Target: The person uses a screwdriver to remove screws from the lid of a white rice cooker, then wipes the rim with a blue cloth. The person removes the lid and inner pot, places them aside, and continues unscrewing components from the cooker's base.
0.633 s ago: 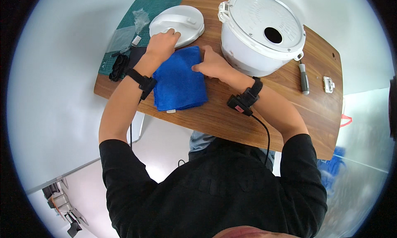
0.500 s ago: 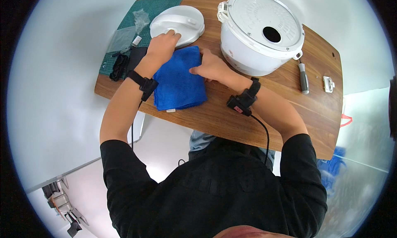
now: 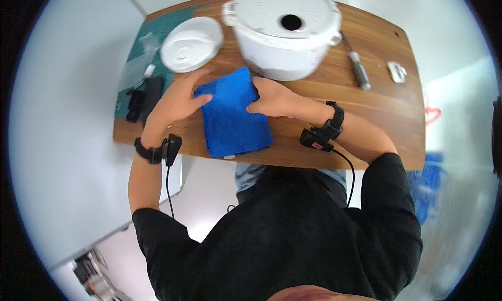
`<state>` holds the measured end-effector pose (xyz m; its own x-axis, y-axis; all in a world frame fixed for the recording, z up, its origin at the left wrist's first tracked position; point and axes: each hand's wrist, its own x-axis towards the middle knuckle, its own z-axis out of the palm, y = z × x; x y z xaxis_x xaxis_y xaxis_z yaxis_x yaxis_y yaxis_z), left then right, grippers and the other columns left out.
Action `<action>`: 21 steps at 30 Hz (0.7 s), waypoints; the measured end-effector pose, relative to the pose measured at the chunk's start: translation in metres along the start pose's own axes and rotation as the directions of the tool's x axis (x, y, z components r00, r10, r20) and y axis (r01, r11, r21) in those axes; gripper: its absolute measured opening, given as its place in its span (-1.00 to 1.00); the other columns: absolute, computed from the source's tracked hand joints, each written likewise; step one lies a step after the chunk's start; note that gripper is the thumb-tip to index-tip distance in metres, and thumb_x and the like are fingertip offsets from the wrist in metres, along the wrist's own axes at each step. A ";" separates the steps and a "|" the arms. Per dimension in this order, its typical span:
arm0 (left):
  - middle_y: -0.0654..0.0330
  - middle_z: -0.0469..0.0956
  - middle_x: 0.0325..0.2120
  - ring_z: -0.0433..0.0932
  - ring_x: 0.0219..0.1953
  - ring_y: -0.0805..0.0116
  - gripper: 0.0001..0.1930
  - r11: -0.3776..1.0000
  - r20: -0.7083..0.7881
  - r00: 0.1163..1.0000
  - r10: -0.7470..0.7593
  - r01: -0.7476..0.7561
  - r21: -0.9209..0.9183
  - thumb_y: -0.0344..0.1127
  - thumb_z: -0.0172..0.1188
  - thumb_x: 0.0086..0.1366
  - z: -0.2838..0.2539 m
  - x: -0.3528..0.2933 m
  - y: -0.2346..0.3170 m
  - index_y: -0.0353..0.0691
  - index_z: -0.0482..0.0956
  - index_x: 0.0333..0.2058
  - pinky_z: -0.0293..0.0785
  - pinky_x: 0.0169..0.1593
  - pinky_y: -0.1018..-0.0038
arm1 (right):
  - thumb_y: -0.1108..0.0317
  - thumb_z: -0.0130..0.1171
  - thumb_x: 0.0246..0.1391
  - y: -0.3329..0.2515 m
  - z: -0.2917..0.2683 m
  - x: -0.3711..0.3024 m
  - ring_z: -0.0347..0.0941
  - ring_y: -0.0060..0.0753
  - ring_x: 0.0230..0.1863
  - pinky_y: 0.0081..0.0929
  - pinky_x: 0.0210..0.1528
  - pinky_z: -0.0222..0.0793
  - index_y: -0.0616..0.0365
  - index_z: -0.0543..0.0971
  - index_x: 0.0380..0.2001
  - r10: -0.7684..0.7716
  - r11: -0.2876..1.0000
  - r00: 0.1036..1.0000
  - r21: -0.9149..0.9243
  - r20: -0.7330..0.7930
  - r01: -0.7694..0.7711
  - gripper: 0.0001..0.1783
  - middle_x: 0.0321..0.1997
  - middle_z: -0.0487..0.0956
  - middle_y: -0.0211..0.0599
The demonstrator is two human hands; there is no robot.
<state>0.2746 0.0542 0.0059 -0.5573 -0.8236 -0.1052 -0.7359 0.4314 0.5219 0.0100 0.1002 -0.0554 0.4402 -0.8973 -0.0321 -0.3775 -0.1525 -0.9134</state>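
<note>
A wooden table (image 3: 334, 144) with a smooth, brown-grained top and rounded corners carried everything in view. At its far edge stood a large round white cooker pot (image 3: 285, 31), its lid smooth and pierced by a dark centre hole, with stubby handles at either side. In front of it lay a folded blue cloth (image 3: 232, 115), soft and nappy, roughly rectangular, its far end just short of the pot and its near end reaching the table's front edge. The left hand (image 3: 180, 99) rested flat at the cloth's left edge, fingers spread and fingertips on the fabric; the right hand (image 3: 272, 98) pressed on the right edge, fingers together, not visibly gripping. Each wrist wore a black band with a small boxy unit and a thin cable. Left of the pot sat a shallow white round lid (image 3: 191, 43), glossy, lying partly on a dark green mat (image 3: 157, 37). Black, blurred small items (image 3: 144, 97) lay beside the left hand. To the right of the pot lay a slim grey-handled tool (image 3: 360, 73) and a small metal clip (image 3: 396, 72), well clear of both hands.
</note>
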 end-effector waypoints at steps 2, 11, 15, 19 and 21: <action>-0.21 0.46 0.23 0.48 0.25 -0.10 -0.34 0.997 0.076 0.994 0.076 -0.078 0.015 -0.21 0.37 0.27 0.016 0.001 0.012 -0.29 0.40 0.30 0.40 0.29 0.17 | 0.35 0.32 -0.10 0.003 -0.022 -0.030 0.60 0.18 -0.02 -0.14 0.01 0.51 0.47 0.49 0.02 0.017 0.994 1.000 -0.110 -0.025 -0.020 -0.40 -0.11 0.64 0.23; -0.21 0.36 0.31 0.49 0.25 -0.12 -0.12 0.961 0.261 0.934 0.244 -0.196 -0.197 -0.14 0.36 0.32 0.087 0.054 0.125 -0.21 0.06 0.47 0.48 0.24 0.09 | 0.39 0.34 0.02 0.004 -0.154 -0.177 0.64 -0.11 -0.11 -0.21 -0.10 0.59 0.40 0.49 0.10 0.307 0.936 0.881 -0.053 -0.361 -0.348 -0.44 -0.11 0.64 0.10; -0.26 0.17 0.40 0.45 0.27 -0.11 -0.10 0.920 0.243 0.925 0.292 -0.203 -0.336 -0.12 0.34 0.36 0.112 0.090 0.176 -0.27 -0.01 0.47 0.55 0.17 0.13 | 0.38 0.35 0.07 0.009 -0.205 -0.174 0.63 0.01 -0.02 -0.11 0.02 0.61 0.44 0.48 0.18 0.143 0.990 0.848 0.061 -0.511 -0.131 -0.39 -0.01 0.63 0.19; -0.26 0.04 0.45 0.40 0.31 -0.06 -0.11 0.873 0.097 0.944 0.316 -0.249 -0.420 -0.12 0.28 0.42 0.132 0.122 0.194 -0.36 -0.06 0.48 0.58 0.17 0.19 | 0.35 0.36 0.11 0.017 -0.262 -0.120 0.62 0.01 -0.02 -0.09 0.03 0.60 0.45 0.50 0.12 0.004 0.991 0.789 0.109 -0.614 0.080 -0.44 0.04 0.61 0.15; -0.26 0.01 0.46 0.30 0.39 -0.08 -0.12 0.894 0.042 0.945 0.325 -0.292 -0.339 -0.03 0.24 0.44 0.139 0.139 0.202 -0.38 -0.04 0.47 0.51 0.25 0.15 | 0.29 0.38 0.14 0.035 -0.303 -0.092 0.53 -0.33 -0.10 -0.40 -0.09 0.50 0.36 0.47 0.18 0.252 0.917 0.805 0.398 -0.538 -0.021 -0.40 -0.04 0.61 -0.18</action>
<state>-0.0048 0.0779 -0.0213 -0.7820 -0.6224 0.0343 -0.3646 0.5013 0.7847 -0.2902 0.0522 0.0385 -0.1789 -0.9831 -0.0377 -0.0307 0.0439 -0.9986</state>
